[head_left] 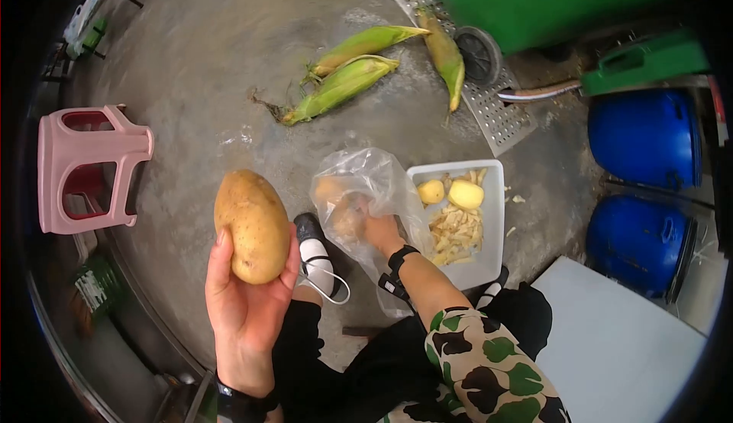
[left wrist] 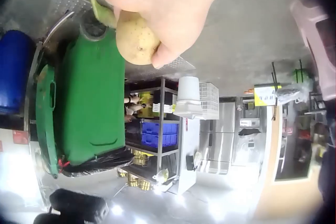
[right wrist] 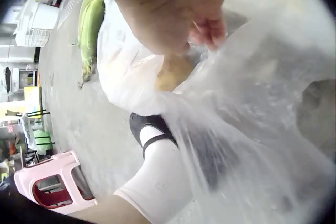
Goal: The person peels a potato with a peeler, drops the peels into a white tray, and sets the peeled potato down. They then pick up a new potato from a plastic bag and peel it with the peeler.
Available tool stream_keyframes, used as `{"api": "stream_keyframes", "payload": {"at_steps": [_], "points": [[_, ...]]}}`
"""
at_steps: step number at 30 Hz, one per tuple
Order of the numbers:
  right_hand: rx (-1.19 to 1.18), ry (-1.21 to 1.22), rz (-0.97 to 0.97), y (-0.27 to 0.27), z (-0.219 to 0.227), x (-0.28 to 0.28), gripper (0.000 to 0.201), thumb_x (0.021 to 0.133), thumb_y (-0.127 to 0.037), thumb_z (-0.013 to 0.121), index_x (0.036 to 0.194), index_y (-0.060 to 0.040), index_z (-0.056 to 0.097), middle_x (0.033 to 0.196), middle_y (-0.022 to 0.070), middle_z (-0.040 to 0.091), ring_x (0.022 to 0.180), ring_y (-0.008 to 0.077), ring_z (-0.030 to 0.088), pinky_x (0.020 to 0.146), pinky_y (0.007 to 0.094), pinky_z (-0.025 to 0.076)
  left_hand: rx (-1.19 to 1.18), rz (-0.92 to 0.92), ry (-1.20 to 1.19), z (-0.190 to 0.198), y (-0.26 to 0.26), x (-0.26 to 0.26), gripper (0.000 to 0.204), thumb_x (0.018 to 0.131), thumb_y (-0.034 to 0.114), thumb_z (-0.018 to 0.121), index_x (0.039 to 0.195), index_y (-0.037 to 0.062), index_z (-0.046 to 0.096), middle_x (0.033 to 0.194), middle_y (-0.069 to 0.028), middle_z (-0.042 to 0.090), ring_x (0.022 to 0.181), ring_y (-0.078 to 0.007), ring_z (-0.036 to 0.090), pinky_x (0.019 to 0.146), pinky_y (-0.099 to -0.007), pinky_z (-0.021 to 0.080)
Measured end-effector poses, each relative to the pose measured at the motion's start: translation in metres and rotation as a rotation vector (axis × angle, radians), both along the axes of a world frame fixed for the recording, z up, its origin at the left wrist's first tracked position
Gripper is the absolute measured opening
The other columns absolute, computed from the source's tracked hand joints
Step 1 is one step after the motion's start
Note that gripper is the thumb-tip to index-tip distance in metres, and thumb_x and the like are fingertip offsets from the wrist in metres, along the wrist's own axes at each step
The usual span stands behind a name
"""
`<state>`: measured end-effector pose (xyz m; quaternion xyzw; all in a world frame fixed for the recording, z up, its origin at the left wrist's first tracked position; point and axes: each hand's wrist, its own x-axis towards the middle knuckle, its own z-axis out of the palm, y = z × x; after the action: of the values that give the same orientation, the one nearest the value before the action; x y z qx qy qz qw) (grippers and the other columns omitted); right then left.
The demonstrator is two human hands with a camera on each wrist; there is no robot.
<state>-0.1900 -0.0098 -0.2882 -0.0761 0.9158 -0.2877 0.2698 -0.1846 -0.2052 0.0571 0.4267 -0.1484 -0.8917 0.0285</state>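
Note:
In the head view my left hand (head_left: 248,308) holds up a large unpeeled potato (head_left: 252,224), fingers and thumb around its lower end. The left wrist view shows the thumb pressed against this potato (left wrist: 136,39). My right hand (head_left: 384,234) reaches into a clear plastic bag (head_left: 382,165), where more brownish potatoes (head_left: 332,190) show through the film. In the right wrist view its fingers are bent just above a potato (right wrist: 173,73); I cannot tell whether they grip it. Right of the bag, a white tray (head_left: 495,232) holds two peeled potatoes (head_left: 466,194) and a heap of peelings (head_left: 456,232).
Several ears of corn (head_left: 347,87) in their husks lie on the floor ahead. A pink stool (head_left: 53,171) stands at left. A green wheeled bin (head_left: 534,3), a metal grating (head_left: 500,121) and blue barrels (head_left: 641,137) are at right, near a white board (head_left: 618,347).

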Motion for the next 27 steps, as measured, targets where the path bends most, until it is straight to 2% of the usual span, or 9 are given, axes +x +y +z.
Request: {"api": "stream_keyframes", "payload": {"at_steps": [1,4,7,9,15,18,21,24,27], "points": [[-0.092,0.09,-0.101,-0.005,-0.009,-0.005,0.045,0.095,-0.034,0.043,0.129,-0.0052,0.051,0.109,0.0232,0.063,0.103,0.0418,0.057,0.092,0.0471,0.044,0.014,0.007,0.003,0.0,-0.003,-0.002,0.047,0.089,0.031,0.064,0.129,0.0095,0.049,0.128,-0.011,0.052,0.121,-0.0322,0.048,0.102,-0.0436,0.044],[-0.189,-0.034,-0.144,-0.006,-0.016,-0.005,0.054,0.093,-0.047,0.045,0.126,-0.0049,0.053,0.113,0.0223,0.062,0.108,0.0404,0.056,0.096,0.0451,0.042,-0.001,0.033,-0.018,0.001,-0.002,-0.012,0.054,0.088,0.032,0.065,0.131,0.0076,0.044,0.13,-0.0131,0.05,0.123,-0.0338,0.047,0.103,-0.0451,0.044],[-0.112,-0.375,-0.191,-0.001,0.025,-0.026,0.054,0.094,-0.049,0.037,0.113,-0.0029,0.06,0.107,0.0241,0.063,0.106,0.0412,0.056,0.091,0.0482,0.043,-0.009,0.007,-0.051,0.0,0.0,-0.016,0.06,0.086,0.033,0.067,0.133,0.007,0.041,0.132,-0.0144,0.048,0.123,-0.0348,0.047,0.103,-0.0463,0.043],[-0.091,-0.277,-0.055,0.006,0.003,-0.028,0.062,0.092,-0.055,0.038,0.11,-0.0011,0.061,0.109,0.0247,0.062,0.104,0.0412,0.057,0.09,0.0483,0.044,-0.006,-0.037,-0.052,-0.003,0.001,-0.016,0.067,0.083,0.035,0.071,0.135,0.0067,0.039,0.133,-0.0148,0.047,0.123,-0.0349,0.047,0.103,-0.0466,0.043],[-0.074,-0.335,-0.15,0.005,-0.015,-0.019,0.064,0.092,-0.055,0.037,0.107,0.0018,0.062,0.111,0.0264,0.06,0.103,0.043,0.057,0.09,0.0483,0.043,0.002,-0.129,-0.045,-0.005,0.006,-0.013,0.07,0.079,0.031,0.073,0.134,0.0041,0.038,0.131,-0.0156,0.049,0.121,-0.0345,0.049,0.101,-0.0459,0.043],[0.008,-0.211,0.048,0.021,-0.02,0.0,0.05,0.091,-0.045,0.044,0.109,-0.0013,0.062,0.106,0.024,0.063,0.099,0.0414,0.059,0.086,0.0479,0.045,0.029,-0.136,-0.028,-0.003,0.011,-0.014,0.06,0.08,0.032,0.072,0.129,0.0077,0.046,0.126,-0.0138,0.052,0.119,-0.0342,0.049,0.098,-0.0449,0.045],[0.03,-0.028,0.239,0.029,0.007,0.002,0.032,0.087,-0.03,0.051,0.105,-0.006,0.064,0.098,0.0204,0.065,0.098,0.0384,0.06,0.084,0.047,0.046,0.068,-0.134,0.011,0.002,0.022,-0.014,0.059,0.082,0.029,0.07,0.13,0.0069,0.044,0.128,-0.0147,0.051,0.119,-0.0352,0.049,0.098,-0.0448,0.046],[-0.233,0.089,0.306,0.057,0.017,0.012,0.02,0.081,-0.015,0.056,0.098,-0.0089,0.065,0.091,0.019,0.065,0.092,0.0365,0.061,0.078,0.0438,0.048,0.13,-0.137,0.041,-0.003,0.034,-0.012,0.056,0.084,0.024,0.068,0.13,0.0069,0.043,0.128,-0.0145,0.051,0.118,-0.0349,0.05,0.097,-0.0447,0.047],[-0.265,-0.352,0.271,0.094,0.094,0.024,0.015,0.079,-0.008,0.056,0.094,-0.0076,0.062,0.085,0.012,0.065,0.08,0.0261,0.062,0.07,0.0369,0.049,0.165,-0.146,0.072,-0.002,0.05,-0.008,0.051,0.086,0.021,0.067,0.129,0.008,0.043,0.126,-0.0131,0.053,0.115,-0.031,0.053,0.094,-0.0439,0.048]]}}
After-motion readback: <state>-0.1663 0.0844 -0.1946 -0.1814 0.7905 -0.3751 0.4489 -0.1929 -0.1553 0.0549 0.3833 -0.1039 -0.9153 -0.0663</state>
